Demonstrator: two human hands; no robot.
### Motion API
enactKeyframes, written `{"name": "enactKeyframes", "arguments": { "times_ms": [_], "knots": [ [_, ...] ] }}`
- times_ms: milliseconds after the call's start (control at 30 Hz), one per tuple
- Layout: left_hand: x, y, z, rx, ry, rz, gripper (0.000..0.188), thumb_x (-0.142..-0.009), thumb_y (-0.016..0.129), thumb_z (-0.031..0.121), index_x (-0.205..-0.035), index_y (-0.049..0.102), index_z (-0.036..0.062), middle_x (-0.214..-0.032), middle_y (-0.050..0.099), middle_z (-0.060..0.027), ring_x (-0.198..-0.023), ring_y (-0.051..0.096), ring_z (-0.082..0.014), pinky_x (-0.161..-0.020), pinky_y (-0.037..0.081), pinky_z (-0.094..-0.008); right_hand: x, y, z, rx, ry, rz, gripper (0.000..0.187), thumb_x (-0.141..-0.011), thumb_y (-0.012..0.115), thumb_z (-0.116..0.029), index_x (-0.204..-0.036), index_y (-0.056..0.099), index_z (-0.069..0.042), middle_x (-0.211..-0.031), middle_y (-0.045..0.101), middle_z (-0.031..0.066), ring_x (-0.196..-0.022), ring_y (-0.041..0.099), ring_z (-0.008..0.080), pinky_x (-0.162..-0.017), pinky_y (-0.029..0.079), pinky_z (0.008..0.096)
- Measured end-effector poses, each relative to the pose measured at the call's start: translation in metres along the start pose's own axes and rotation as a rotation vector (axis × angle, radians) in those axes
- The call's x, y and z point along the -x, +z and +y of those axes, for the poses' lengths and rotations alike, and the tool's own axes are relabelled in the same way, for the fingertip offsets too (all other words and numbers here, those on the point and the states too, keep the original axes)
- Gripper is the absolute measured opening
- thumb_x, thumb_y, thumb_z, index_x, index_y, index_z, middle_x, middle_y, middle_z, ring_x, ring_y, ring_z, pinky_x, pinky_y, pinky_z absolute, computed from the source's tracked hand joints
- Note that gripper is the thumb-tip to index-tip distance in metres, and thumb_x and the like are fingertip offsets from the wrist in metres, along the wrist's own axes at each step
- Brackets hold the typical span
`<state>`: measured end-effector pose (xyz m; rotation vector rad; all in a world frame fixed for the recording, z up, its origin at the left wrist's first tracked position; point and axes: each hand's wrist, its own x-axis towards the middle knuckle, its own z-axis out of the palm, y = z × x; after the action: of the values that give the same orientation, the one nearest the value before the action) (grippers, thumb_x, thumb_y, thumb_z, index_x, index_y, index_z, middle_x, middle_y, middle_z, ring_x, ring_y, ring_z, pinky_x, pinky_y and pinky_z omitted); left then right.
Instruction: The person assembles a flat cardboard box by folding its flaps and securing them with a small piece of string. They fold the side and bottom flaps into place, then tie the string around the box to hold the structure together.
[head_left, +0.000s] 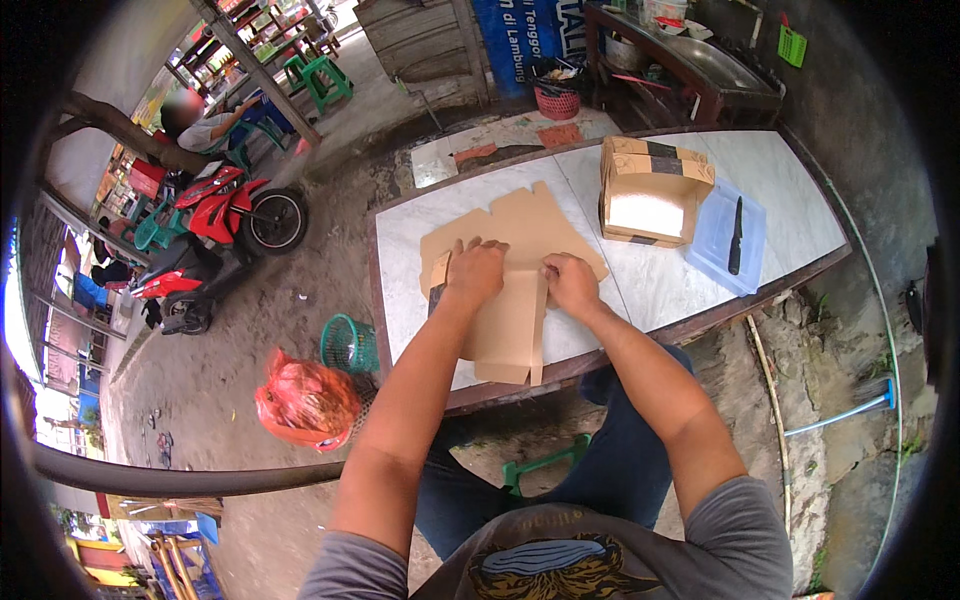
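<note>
A flat, partly folded brown cardboard box point(515, 218) lies on the near left part of the white tabletop. My left hand point(474, 270) is bent over its left side, beside a raised panel with a dark printed band, fingertips pressed to the board. With closed fingers, my right hand point(572, 283) pinches the folded edge right of the middle. One long panel of the box stretches toward me, past the table's near edge. What lies under my palms is hidden.
On the table's right, brown folded boxes point(655, 160) stand by a clear plastic container point(722, 238) with a black-handled knife point(737, 235) lying across it. A red plastic bag point(305, 400) and a green basket point(347, 343) sit left of the table. Farther left stands a red motorcycle point(215, 215); a person sits behind it.
</note>
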<state>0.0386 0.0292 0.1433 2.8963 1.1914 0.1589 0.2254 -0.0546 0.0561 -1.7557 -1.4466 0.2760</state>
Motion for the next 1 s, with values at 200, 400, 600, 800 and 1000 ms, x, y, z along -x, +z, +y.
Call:
{"name": "enactKeyframes", "arguments": {
  "times_ms": [200,400,600,800,1000],
  "knots": [
    [-0.023,0.013,0.0,0.089,-0.077,-0.281,0.032,-0.094,0.067,0.023,-0.125,0.075,0.0222,-0.121,0.075,-0.0105,-0.114,0.07,-0.0322,-0.101,0.053,-0.0483,-0.015,-0.006,0.012,-0.156,0.04,-0.076,0.013,-0.094,0.069,-0.018,-0.1,0.072,-0.008,-0.098,0.073,0.0161,-0.094,0.07,0.0391,-0.081,0.054,0.05],
    [-0.018,0.037,-0.036,0.424,-0.036,-0.171,0.025,-0.092,0.074,0.023,-0.112,0.078,0.0088,-0.099,0.076,-0.0176,-0.09,0.073,-0.0323,-0.084,0.056,-0.0404,-0.023,-0.008,-0.003,-0.142,-0.071,0.003,0.008,-0.092,0.07,-0.016,-0.096,0.073,-0.01,-0.094,0.073,0.0117,-0.09,0.069,0.035,-0.08,0.055,0.0468],
    [0.008,0.039,-0.039,0.63,-0.107,-0.042,0.022,-0.092,0.071,0.012,-0.108,0.075,-0.0029,-0.093,0.074,-0.0245,-0.082,0.073,-0.0328,-0.075,0.056,-0.0395,-0.013,-0.01,-0.034,0.139,-0.41,0.012,0.012,-0.091,0.065,-0.016,-0.093,0.077,-0.013,-0.095,0.074,0.0077,-0.093,0.07,0.0317,-0.082,0.056,0.0452],
    [0.047,0.038,-0.044,0.789,-0.304,0.194,0.025,-0.092,0.069,0.009,-0.112,0.075,-0.0035,-0.088,0.074,-0.0236,-0.079,0.073,-0.0293,-0.072,0.056,-0.0373,-0.018,0.01,-0.082,0.024,-0.286,-0.148,0.019,-0.092,0.062,-0.022,-0.096,0.074,-0.008,-0.096,0.076,0.0149,-0.091,0.073,0.0377,-0.081,0.057,0.05],
    [0.095,0.043,-0.016,0.715,-0.477,0.387,0.024,-0.094,0.069,0.01,-0.113,0.074,-0.0032,-0.094,0.075,-0.0243,-0.087,0.076,-0.0358,-0.074,0.057,-0.0413,0.006,0.06,-0.094,-0.282,-0.105,-0.057,0.012,-0.092,0.068,-0.013,-0.099,0.071,-0.003,-0.088,0.076,0.0173,-0.08,0.074,0.0348,-0.074,0.057,0.043]
  ]
}}
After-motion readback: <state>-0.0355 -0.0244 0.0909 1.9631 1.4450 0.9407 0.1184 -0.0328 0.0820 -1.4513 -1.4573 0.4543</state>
